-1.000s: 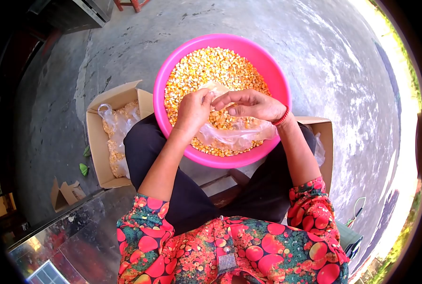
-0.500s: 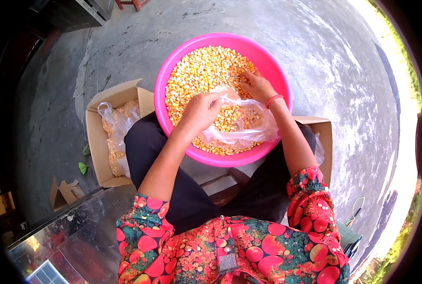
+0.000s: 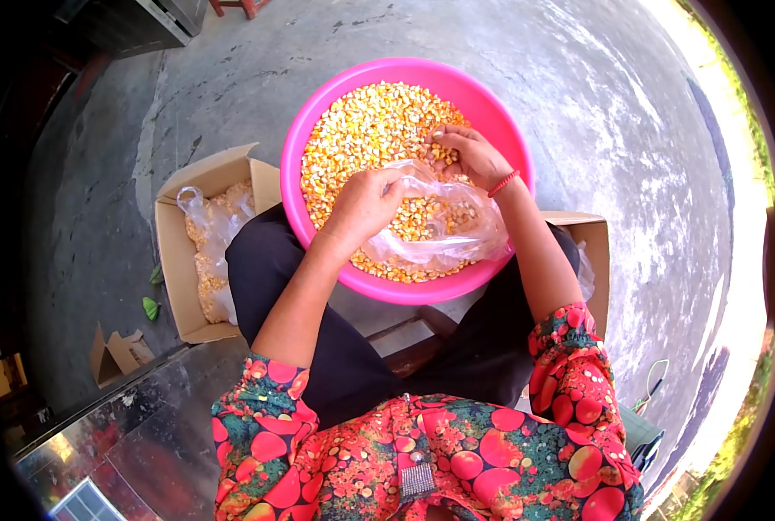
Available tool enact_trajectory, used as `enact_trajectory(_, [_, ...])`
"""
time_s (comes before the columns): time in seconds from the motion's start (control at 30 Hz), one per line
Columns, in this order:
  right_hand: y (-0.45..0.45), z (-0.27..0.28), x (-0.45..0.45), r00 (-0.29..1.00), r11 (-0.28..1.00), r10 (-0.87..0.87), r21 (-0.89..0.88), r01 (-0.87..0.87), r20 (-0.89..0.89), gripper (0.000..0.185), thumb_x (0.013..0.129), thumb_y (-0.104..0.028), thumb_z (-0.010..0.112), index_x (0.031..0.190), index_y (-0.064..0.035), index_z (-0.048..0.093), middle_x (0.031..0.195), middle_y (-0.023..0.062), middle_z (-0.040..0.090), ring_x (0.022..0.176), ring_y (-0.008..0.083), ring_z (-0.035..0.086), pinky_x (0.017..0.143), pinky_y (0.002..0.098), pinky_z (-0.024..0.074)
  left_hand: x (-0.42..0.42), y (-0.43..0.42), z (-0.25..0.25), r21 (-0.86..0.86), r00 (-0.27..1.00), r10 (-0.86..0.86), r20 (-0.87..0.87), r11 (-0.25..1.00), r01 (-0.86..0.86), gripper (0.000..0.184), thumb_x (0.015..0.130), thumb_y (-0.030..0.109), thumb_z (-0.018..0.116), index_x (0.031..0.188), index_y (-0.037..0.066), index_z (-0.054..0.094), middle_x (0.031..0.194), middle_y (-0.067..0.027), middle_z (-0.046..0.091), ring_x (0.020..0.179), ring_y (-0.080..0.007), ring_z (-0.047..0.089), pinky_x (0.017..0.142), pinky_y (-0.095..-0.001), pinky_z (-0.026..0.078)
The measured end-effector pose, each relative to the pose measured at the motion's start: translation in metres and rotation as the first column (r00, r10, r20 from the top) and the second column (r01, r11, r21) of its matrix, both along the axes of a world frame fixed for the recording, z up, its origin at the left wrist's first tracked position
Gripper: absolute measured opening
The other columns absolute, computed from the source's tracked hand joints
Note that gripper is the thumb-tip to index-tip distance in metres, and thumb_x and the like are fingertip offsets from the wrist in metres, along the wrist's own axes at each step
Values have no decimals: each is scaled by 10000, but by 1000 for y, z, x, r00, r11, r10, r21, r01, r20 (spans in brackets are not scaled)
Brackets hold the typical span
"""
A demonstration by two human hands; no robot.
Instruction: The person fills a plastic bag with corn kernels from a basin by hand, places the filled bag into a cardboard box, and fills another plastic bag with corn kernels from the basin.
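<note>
A bright pink basin [image 3: 293, 148] in front of me is filled with yellow corn kernels [image 3: 361, 126]. Over the near part of the corn lies a clear plastic bag [image 3: 444, 252], with kernels showing through it. My left hand [image 3: 366, 201] pinches the bag's upper edge between thumb and fingers. At the right side of the corn, my right hand [image 3: 472, 156], with a red bracelet [image 3: 504, 182] at the wrist, is cupped around some kernels, palm turned partly upward beside the bag's mouth.
To the left stands an open cardboard box [image 3: 172, 260] with filled clear bags inside. Another cardboard box [image 3: 597, 278] is by my right knee, partly hidden. A small carton [image 3: 118, 356] and a green leaf-like piece [image 3: 150, 308] are on the concrete floor [image 3: 613, 156].
My right hand has turned up and drawn slightly left toward the bag's mouth, with kernels now visible in its fingers. The left hand keeps its pinch on the bag.
</note>
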State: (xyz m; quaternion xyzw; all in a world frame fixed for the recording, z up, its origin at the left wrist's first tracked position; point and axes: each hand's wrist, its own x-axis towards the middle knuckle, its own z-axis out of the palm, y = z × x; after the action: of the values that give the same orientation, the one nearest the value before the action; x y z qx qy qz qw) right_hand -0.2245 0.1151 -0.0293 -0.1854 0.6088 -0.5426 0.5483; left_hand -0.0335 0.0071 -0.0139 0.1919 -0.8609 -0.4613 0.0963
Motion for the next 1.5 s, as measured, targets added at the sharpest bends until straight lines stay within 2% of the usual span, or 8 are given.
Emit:
enact_trajectory(0.3, [7, 46, 12, 995, 924, 24, -383, 13, 93, 172, 930, -146, 455, 898, -30, 578, 861, 94, 620, 774, 168, 624, 691, 279, 540, 0, -3, -4, -19, 995, 93, 29, 996, -93, 235, 878, 203, 553, 942, 0, 655, 677, -155, 621, 612, -222, 618, 581, -345, 459])
enact_trajectory(0.57, [17, 42, 43, 800, 732, 478, -339, -591, -362, 174, 913, -141, 545, 969, -11, 646, 904, 41, 652, 898, 112, 594, 846, 264, 467, -1, -7, -4, 10, 991, 121, 55, 992, -122, 222, 894, 205, 553, 908, 13, 665, 622, -109, 603, 564, -167, 583, 547, -323, 444])
enact_trajectory(0.77, [21, 46, 11, 949, 963, 62, -231, -138, -310, 163, 927, -135, 520, 961, -38, 646, 866, -5, 640, 718, 42, 547, 628, 189, 439, 0, -4, -2, 17, 993, 121, -14, 993, -120, 214, 857, 208, 566, 929, 33, 668, 741, -214, 622, 696, -363, 624, 619, -419, 476])
enact_trajectory(0.87, [21, -1, -19, 809, 990, 54, -74, -119, -585, 179, 905, -147, 536, 1008, -43, 640, 888, 35, 651, 757, 127, 603, 669, 244, 479, 0, -4, -4, -47, 995, 98, 8, 994, -98, 223, 848, 191, 563, 973, 38, 666, 793, -218, 631, 740, -361, 631, 652, -420, 491])
enact_trajectory(0.93, [23, -19, -24, 308, 973, 232, 216, -84, -923, 258, 852, -239, 568, 1047, -86, 641, 903, 139, 666, 866, 297, 631, 791, 364, 491, 1, -4, -3, -65, 995, 96, -15, 993, -97, 229, 854, 185, 562, 984, 24, 658, 783, -208, 637, 726, -330, 640, 645, -396, 485])
enact_trajectory(1.03, [18, -36, -10, 275, 953, 302, 295, -66, -913, 302, 821, -291, 578, 1074, -139, 641, 940, 193, 645, 944, 365, 600, 849, 410, 464, 2, -3, -2, -94, 995, 99, -28, 990, -101, 231, 857, 179, 563, 991, 12, 651, 768, -202, 639, 704, -304, 648, 630, -374, 479])
enact_trajectory(1.33, [5, -34, -4, 448, 900, 425, 312, -305, -786, 290, 814, -285, 626, 1009, -72, 656, 922, 135, 671, 824, 243, 643, 736, 341, 496, 1, -4, -3, -133, 997, 74, -4, 988, -74, 207, 850, 171, 565, 960, 18, 651, 698, -209, 611, 626, -322, 628, 576, -384, 467])
enact_trajectory(1.5, [8, -12, -7, 950, 983, 165, 123, -137, -263, 207, 908, -232, 569, 1019, -72, 640, 768, -49, 597, 628, 7, 522, 528, 177, 426, 2, -3, 0, -109, 997, 77, 6, 991, -75, 200, 850, 174, 563, 938, 18, 652, 663, -201, 595, 585, -316, 608, 553, -385, 451])
